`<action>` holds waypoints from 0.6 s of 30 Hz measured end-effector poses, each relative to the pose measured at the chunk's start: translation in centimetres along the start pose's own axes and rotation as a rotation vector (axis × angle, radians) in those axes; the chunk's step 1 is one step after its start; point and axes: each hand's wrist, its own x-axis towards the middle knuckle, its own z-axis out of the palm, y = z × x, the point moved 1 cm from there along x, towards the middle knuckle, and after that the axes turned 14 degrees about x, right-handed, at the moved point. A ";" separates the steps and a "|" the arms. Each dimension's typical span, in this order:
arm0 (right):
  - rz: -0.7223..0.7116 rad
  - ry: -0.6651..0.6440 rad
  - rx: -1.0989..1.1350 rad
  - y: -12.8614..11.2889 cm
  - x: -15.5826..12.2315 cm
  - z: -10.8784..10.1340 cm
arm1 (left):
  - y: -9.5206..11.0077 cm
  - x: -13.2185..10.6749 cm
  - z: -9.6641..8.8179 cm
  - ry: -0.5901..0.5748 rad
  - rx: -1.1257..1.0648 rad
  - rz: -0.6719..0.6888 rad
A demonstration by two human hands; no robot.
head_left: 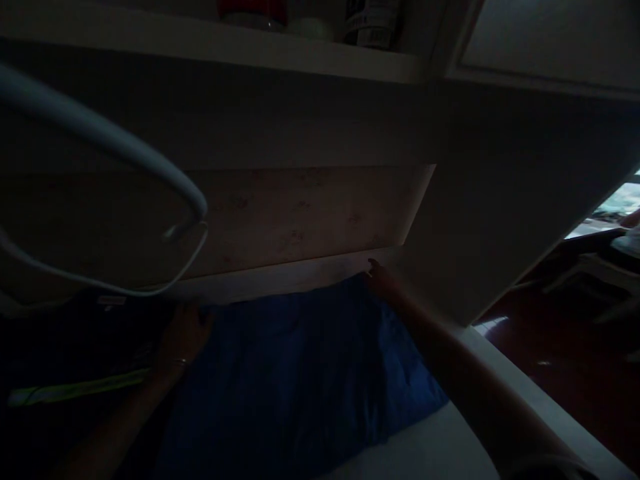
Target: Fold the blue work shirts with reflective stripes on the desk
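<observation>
A blue cloth (300, 373) lies spread on a pale shelf surface (440, 453) in a dim recess. My left hand (183, 337), a ring on one finger, rests curled at the cloth's left far corner. At the cloth's far right corner, by the back wall, is my right hand (383, 279). Its fingers seem pinched on the fabric edge. The light is too low to see the fingers clearly.
White plastic hangers (125, 173) hang at the upper left. A dark garment with a yellow-green stripe (75, 388) lies left of the cloth. A shelf (250, 47) above carries containers. A cabinet side panel (500, 220) stands at right, with dark red floor (575, 373) beyond.
</observation>
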 end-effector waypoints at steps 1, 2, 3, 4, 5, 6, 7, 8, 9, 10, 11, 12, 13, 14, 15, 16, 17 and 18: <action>-0.047 -0.016 0.006 -0.2 -1.4 0.7 | 1.0 -1.8 0.0 0.079 0.009 0.052; -0.107 -0.042 0.004 -0.2 -3.3 1.4 | 2.0 -4.0 0.1 0.120 0.011 0.127; -0.175 -0.080 -0.006 -0.2 -5.5 2.2 | 3.1 -6.3 0.3 0.120 0.002 0.200; -0.230 -0.130 -0.028 -0.1 -8.0 2.9 | 4.0 -8.7 0.7 0.116 0.000 0.266; -0.256 -0.172 -0.042 0.1 -10.5 3.6 | 4.9 -11.0 1.2 0.073 0.018 0.335; -0.266 -0.228 -0.053 0.4 -12.7 4.2 | 5.6 -13.0 1.8 0.030 0.048 0.397; -0.262 -0.281 -0.062 0.7 -14.5 4.7 | 6.2 -14.5 2.5 -0.013 0.078 0.441; -0.249 -0.323 -0.069 1.0 -15.9 5.0 | 6.7 -15.7 3.1 -0.060 0.107 0.473; -0.234 -0.354 -0.076 1.3 -16.6 5.3 | 7.2 -16.4 3.8 -0.102 0.130 0.491; -0.219 -0.370 -0.080 1.6 -16.9 5.4 | 7.7 -16.7 4.2 -0.142 0.145 0.498; -0.206 -0.372 -0.083 2.0 -16.7 5.5 | 8.3 -16.7 4.6 -0.176 0.156 0.501; -0.200 -0.367 -0.083 2.3 -16.1 5.4 | 9.0 -16.6 4.7 -0.198 0.162 0.505; -0.202 -0.357 -0.085 2.8 -15.3 5.2 | 9.8 -16.3 4.7 -0.211 0.167 0.506; -0.206 -0.346 -0.089 3.3 -14.3 5.0 | 10.8 -16.0 4.6 -0.217 0.169 0.503; -0.213 -0.334 -0.096 3.9 -13.3 4.7 | 11.9 -15.6 4.5 -0.220 0.168 0.500; -0.220 -0.325 -0.105 4.7 -12.3 4.3 | 13.2 -15.3 4.3 -0.223 0.162 0.498; -0.226 -0.318 -0.116 5.6 -11.2 3.9 | 14.5 -14.9 4.3 -0.226 0.150 0.493; -0.227 -0.314 -0.129 6.6 -10.2 3.4 | 16.0 -14.5 4.4 -0.230 0.133 0.490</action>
